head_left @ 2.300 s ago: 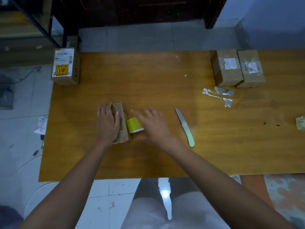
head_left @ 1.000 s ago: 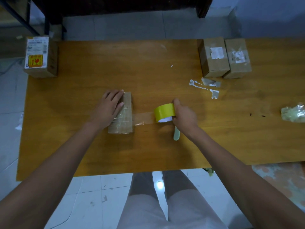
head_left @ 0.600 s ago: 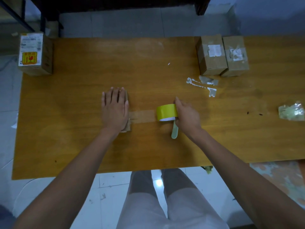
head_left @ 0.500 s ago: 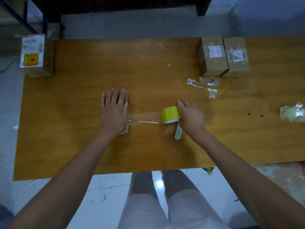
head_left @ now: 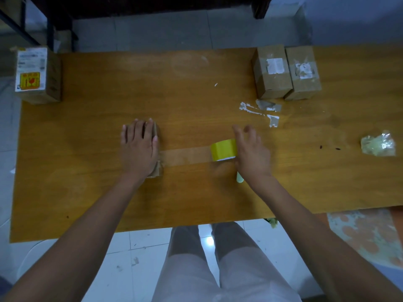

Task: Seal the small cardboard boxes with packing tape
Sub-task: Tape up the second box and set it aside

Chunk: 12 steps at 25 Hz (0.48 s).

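Taping a small box mid-counter (head_left: pixel 87 203)

Left hand (head_left: pixel 138 149) is pressing flat on the small cardboard box (head_left: pixel 157 168); right hand (head_left: pixel 250 154), blurred, fingers apparently spread, is touching the yellow tape roll (head_left: pixel 223 149) beside it.

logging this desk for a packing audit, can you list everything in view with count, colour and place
small cardboard box: 1, brown, left of centre under the left hand
tape roll: 1, yellow, centre, clear strip running to the box
knife handle: 1, pale green, under the right hand
sealed boxes: 2, brown, far right, side by side
labelled box: 1, brown, far left corner
tape scraps: several, whitish, before the sealed boxes
crumpled wad: 1, clear, right edge
table: 1, orange-brown wood
left hand: flat on box
right hand: beside roll, blurred
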Available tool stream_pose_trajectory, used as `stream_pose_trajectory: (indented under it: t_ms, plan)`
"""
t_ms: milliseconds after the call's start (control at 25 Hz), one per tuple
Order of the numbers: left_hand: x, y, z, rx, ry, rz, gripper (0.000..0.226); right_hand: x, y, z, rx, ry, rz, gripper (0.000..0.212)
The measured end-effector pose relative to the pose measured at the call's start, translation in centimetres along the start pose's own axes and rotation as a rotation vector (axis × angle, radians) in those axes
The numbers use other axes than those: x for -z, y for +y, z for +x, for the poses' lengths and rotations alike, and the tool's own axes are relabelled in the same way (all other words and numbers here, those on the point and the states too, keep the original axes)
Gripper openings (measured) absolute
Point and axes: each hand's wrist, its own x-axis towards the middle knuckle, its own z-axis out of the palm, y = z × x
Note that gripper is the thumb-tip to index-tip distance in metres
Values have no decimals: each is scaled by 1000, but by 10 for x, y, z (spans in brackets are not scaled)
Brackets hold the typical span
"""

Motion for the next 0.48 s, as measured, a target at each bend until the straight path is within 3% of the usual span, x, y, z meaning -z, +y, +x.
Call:
stream_pose_trajectory:
  t_ms: [120, 240, 480]
  plan:
    - [-1, 1, 1, -1, -2, -5, 53, -5, 19, -18, -238, -81, 186, 86]
    - [2, -2, 5, -11, -11, -27, 53, -27, 8, -34, -375, -209, 284, 58]
    - [6, -15, 9, -89, -8, -21, 49, -36, 18, -30, -509, -158, 533, 31]
